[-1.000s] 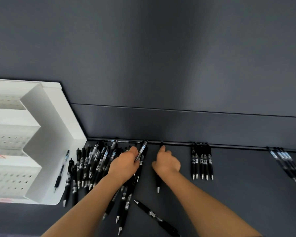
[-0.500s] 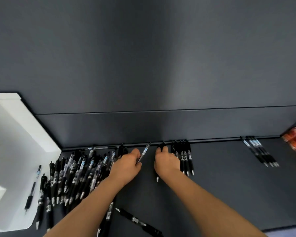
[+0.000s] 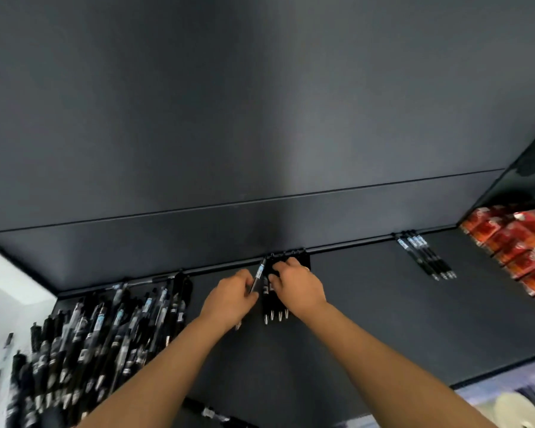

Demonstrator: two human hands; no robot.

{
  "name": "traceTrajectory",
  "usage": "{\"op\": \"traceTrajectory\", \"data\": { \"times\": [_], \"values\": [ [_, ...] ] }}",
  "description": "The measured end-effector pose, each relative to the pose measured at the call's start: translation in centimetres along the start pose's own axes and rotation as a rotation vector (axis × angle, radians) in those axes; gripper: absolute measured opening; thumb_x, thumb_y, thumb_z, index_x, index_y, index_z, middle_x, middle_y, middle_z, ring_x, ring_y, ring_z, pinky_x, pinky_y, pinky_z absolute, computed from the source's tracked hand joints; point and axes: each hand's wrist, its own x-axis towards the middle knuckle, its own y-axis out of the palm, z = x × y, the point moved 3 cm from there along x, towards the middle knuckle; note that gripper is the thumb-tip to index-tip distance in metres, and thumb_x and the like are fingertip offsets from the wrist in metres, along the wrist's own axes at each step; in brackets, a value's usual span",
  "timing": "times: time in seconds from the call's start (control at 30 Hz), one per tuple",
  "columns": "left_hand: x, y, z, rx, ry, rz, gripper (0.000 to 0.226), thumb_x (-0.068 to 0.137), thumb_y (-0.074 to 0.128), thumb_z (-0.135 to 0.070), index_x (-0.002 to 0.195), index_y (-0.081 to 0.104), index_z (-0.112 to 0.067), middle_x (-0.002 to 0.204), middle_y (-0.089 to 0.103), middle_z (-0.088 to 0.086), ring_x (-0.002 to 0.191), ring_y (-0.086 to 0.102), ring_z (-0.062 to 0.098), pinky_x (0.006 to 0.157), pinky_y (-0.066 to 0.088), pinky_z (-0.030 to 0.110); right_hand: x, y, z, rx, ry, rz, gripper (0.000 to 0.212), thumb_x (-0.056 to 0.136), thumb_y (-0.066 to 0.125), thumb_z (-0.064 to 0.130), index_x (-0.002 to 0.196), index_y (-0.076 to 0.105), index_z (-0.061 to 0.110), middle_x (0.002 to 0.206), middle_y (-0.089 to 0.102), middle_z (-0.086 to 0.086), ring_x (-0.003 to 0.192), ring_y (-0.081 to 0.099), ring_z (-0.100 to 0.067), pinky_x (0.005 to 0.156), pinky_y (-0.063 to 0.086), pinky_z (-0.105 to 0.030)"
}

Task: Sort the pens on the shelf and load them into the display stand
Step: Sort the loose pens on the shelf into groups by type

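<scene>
- Nearest the front edge of the shelf [image 3: 383, 329], a stray pen [image 3: 212, 413] lies alone; the unsorted pile [image 3: 105, 329] spreads left, beside the white display stand [image 3: 0, 291].
- Left hand [image 3: 229, 299] pinches one labelled pen [image 3: 260, 273], tilted.
- Right hand [image 3: 297, 285] bends over the sorted row [image 3: 275, 310] by the back rail [image 3: 352, 244]; grip unclear.
- Slotting the held pen in could roll that row askew.

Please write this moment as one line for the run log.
left hand: pinches pen | right hand: touches sorted pen group | unsorted pile: lying far left

No legible text on pens [image 3: 105, 335].
</scene>
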Motion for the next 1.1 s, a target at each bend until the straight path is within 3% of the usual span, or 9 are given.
{"op": "traceTrajectory", "data": {
  "times": [0.17, 0.27, 0.47, 0.53, 0.63, 0.77, 0.87, 1.03, 1.1],
  "values": [
    [1.8, 2.2, -4.8, -0.074, 0.014, -0.011, 0.016, 0.084, 0.063, -0.024, 0.085, 0.048, -0.019, 0.064, 0.052, -0.005, 0.067, 0.054, 0.019, 0.066, 0.044, 0.032, 0.4, -2.0, -4.0, 0.474, 0.132, 0.029, 0.036, 0.095, 0.05, 0.031, 0.062, 0.05, 0.02, 0.064, 0.052, 0.004, 0.072, 0.052, -0.02, 0.067, 0.04, -0.029],
    [2.8, 4.1, -8.5, -0.145, 0.029, -0.003, 0.019, 0.082, 0.067, -0.025, 0.085, 0.05, -0.017, 0.063, 0.052, -0.007, 0.059, 0.049, 0.011, 0.063, 0.043, 0.029, 0.2, -3.6, -7.1, 0.607, 0.181, 0.038, 0.021, 0.092, 0.055, 0.025, 0.076, 0.065, 0.016, 0.069, 0.057, 0.003, 0.075, 0.055, -0.015, 0.074, 0.048, -0.033],
    [5.5, 8.6, -16.0, -0.141, 0.131, 0.064, 0.021, 0.087, 0.063, -0.025, 0.104, 0.059, -0.014, 0.077, 0.057, -0.004, 0.075, 0.059, 0.016, 0.074, 0.049, 0.029, 0.4, -6.9, -15.9, 0.596, 0.336, -0.012, 0.019, 0.087, 0.048, 0.016, 0.069, 0.05, 0.018, 0.066, 0.061, -0.003, 0.071, 0.061, -0.02, 0.078, 0.054, -0.036],
    [6.2, 9.5, -17.5, -0.104, 0.144, 0.061, 0.02, 0.089, 0.059, -0.028, 0.106, 0.058, -0.017, 0.082, 0.058, -0.005, 0.084, 0.06, 0.017, 0.078, 0.049, 0.029, 0.6, -8.0, -18.8, 0.473, 0.391, -0.025, 0.011, 0.087, 0.048, 0.019, 0.082, 0.055, 0.013, 0.08, 0.065, -0.009, 0.079, 0.063, -0.027, 0.071, 0.051, -0.032],
    [7.0, 10.6, -18.6, -0.057, 0.125, 0.062, 0.017, 0.09, 0.056, -0.031, 0.104, 0.057, -0.022, 0.083, 0.058, -0.008, 0.087, 0.06, 0.014, 0.08, 0.049, 0.029, 1.3, -9.3, -22.9, 0.174, 0.413, -0.028, 0.022, 0.088, 0.048, 0.017, 0.107, 0.055, 0.008, 0.111, 0.063, -0.016, 0.103, 0.06, -0.035, 0.072, 0.041, -0.03],
    [7.7, 11.2, -18.4, 0.008, 0.092, 0.056, 0.014, 0.091, 0.054, -0.029, 0.103, 0.057, -0.022, 0.081, 0.058, -0.009, 0.086, 0.061, 0.015, 0.08, 0.05, 0.029, 2.7, -9.4, -26.2, -0.133, 0.326, -0.028, 0.025, 0.092, 0.045, 0.006, 0.115, 0.054, 0.008, 0.113, 0.064, -0.013, 0.104, 0.062, -0.032, 0.068, 0.041, -0.03],
    [8.1, 11.4, -18.0, 0.025, 0.066, 0.053, 0.014, 0.091, 0.054, -0.028, 0.102, 0.058, -0.02, 0.077, 0.057, -0.01, 0.079, 0.058, 0.014, 0.078, 0.05, 0.031, 3.1, -8.9, -27.6, -0.315, 0.263, -0.067, 0.032, 0.09, 0.048, 0.008, 0.12, 0.055, 0.014, 0.117, 0.06, -0.006, 0.112, 0.054, -0.029, 0.083, 0.042, -0.033],
    [8.7, 11.8, -18.5, 0.024, 0.055, 0.055, 0.005, 0.091, 0.055, -0.026, 0.095, 0.056, -0.023, 0.079, 0.057, -0.009, 0.078, 0.056, 0.013, 0.078, 0.049, 0.029, 3.1, -8.4, -29.8, -0.226, 0.38, -0.081, 0.039, 0.093, 0.05, 0.032, 0.129, 0.041, 0.021, 0.142, 0.032, -0.008, 0.127, 0.037, -0.03, 0.095, 0.039, -0.042],
    [8.9, 12.2, -19.1, 0.008, 0.066, 0.068, 0.003, 0.091, 0.055, -0.026, 0.09, 0.052, -0.027, 0.076, 0.056, -0.01, 0.078, 0.056, 0.013, 0.078, 0.049, 0.03, 3.2, -8.3, -30.1, -0.2, 0.383, -0.059, 0.04, 0.093, 0.05, 0.026, 0.131, 0.038, 0.02, 0.143, 0.031, -0.01, 0.125, 0.039, -0.031, 0.094, 0.041, -0.042]
  ]
}}
